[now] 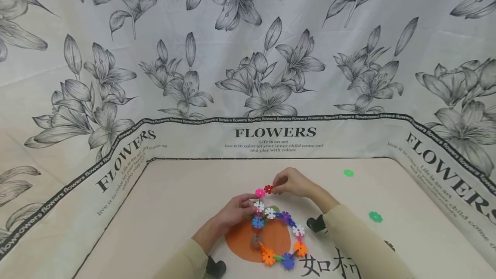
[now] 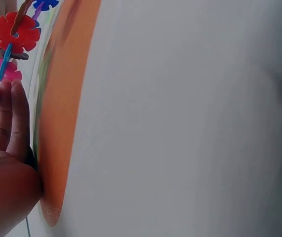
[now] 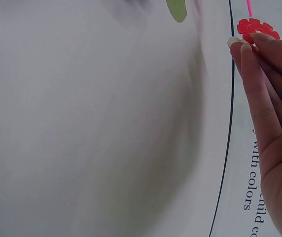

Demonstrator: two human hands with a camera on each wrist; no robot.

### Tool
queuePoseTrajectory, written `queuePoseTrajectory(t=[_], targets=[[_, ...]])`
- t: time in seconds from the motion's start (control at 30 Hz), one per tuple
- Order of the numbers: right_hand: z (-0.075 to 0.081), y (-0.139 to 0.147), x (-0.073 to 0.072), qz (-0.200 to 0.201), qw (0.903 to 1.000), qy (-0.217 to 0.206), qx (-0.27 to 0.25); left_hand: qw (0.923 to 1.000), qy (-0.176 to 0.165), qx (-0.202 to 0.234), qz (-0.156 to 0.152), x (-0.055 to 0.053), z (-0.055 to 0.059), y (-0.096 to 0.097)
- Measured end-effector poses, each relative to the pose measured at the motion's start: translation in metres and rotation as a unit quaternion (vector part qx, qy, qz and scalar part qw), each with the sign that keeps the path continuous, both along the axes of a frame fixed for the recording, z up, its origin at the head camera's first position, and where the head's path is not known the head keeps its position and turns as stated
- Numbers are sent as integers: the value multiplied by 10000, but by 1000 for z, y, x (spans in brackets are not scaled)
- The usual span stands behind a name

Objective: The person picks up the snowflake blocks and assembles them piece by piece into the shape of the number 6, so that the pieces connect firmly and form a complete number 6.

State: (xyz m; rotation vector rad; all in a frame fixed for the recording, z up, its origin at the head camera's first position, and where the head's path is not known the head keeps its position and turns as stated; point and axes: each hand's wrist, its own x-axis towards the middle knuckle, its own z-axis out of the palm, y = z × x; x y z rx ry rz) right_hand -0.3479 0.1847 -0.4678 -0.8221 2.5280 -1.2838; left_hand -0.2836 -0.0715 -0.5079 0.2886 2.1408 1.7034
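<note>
A chain of colourful notched plastic flower discs (image 1: 287,261) hangs in a loop in the head view, in orange, blue, purple, white and pink. At its upper left, my left hand (image 1: 238,210) pinches it near a pink disc (image 1: 260,193); in the left wrist view this disc (image 2: 3,71) sits at the fingertips. Between the thumb and fingers of my right hand (image 1: 292,183) is a red disc (image 1: 268,189), right beside the pink one. The right wrist view shows that red disc (image 3: 257,29) pinched at its lower edge, a pink piece (image 3: 249,7) just above it.
Two loose green discs lie on the table's right side, one farther back (image 1: 348,173) and one nearer (image 1: 375,216). A darker disc (image 1: 389,245) is partly covered by the right sleeve (image 1: 360,240). Flower-printed cloth (image 1: 271,139) walls the table's back and sides.
</note>
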Motion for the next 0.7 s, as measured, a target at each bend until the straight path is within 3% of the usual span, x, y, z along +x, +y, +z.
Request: queuePoseTrajectory(t=[0.4, 0.7], targets=[[-6, -1, -2, 171, 9997, -133, -123, 9998, -70, 65, -155, 0, -1, -2], [-5, -5, 0, 61, 9999, -85, -66, 9995, -158, 152, -229, 1, 2, -3]])
